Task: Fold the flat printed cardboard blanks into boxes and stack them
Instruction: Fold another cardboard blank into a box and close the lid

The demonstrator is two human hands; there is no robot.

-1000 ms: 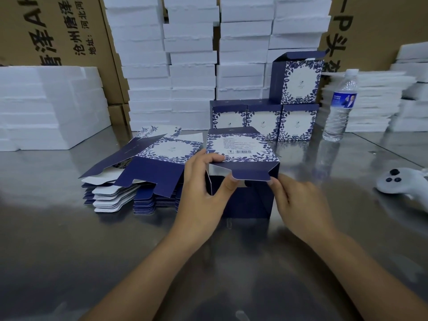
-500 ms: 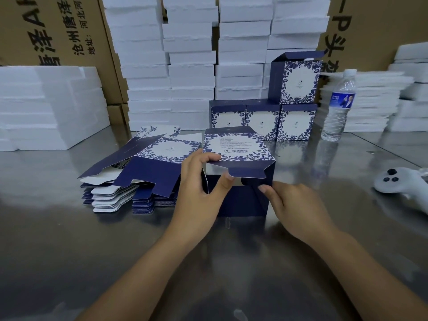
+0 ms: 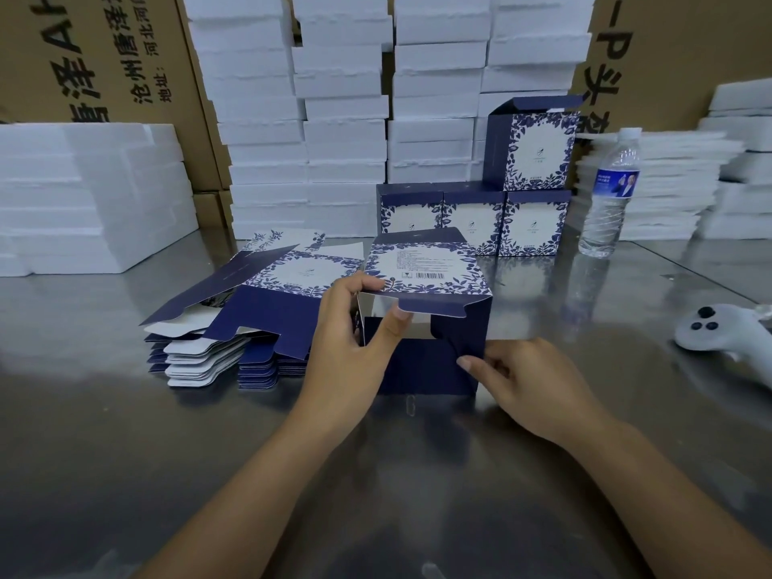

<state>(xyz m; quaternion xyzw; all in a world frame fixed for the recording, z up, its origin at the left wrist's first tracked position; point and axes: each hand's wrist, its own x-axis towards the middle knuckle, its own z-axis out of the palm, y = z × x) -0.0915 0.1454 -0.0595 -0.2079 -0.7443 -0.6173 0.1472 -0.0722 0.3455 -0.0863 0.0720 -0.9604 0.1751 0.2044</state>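
Half-folded box [image 3: 426,269] looks light, thin, crease-prone; left hand [image 3: 351,344] pinches side flap [image 3: 378,307], right hand [image 3: 530,386] pinches front flap [image 3: 457,342], so best held near folds.

Box print: the small text and barcode on top of the half-folded box [image 3: 422,265] are too fine for me to read.
Box left side: the left hand [image 3: 349,348] covers it, pinching the silver-lined flap.
Lower right corner: the right hand [image 3: 534,386] curls there, and I can't tell whether it grips the box.
Back row: the leftmost of the finished boxes [image 3: 530,219] is partly hidden behind the half-folded box.
Stack: the lower flat blanks [image 3: 209,357] show me only their edges.
Right edge: the white controller [image 3: 710,334] is cut off.
Bottle: the water bottle [image 3: 610,194] has label print too small to read.
Background: the lettering on the cardboard cartons [image 3: 104,56] is cropped by the frame.
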